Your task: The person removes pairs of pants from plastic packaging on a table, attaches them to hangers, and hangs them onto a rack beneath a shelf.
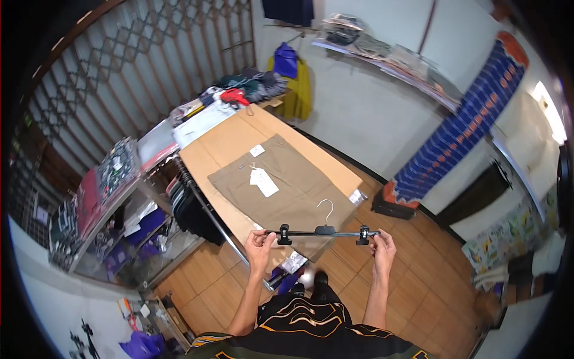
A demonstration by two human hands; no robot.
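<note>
A black clip hanger (pixel 324 232) with a metal hook spans the space between my two hands, held level above the near edge of the table. My left hand (pixel 259 250) pinches its left end, beside one black clip. At the other end, my right hand (pixel 382 246) has its fingers closed on the bar near the second clip. Beneath and beyond the hanger, a folded brown garment (pixel 281 185), which looks like trousers, lies flat. White paper tags (pixel 263 182) rest on top of it.
The garment lies on a cardboard-covered table (pixel 224 143) with a metal rail along its left side. Piled clothes (pixel 251 87) sit at its far end. A glass display case (pixel 134 239) stands left. A tall blue wrapped roll (pixel 460 119) leans at the right wall.
</note>
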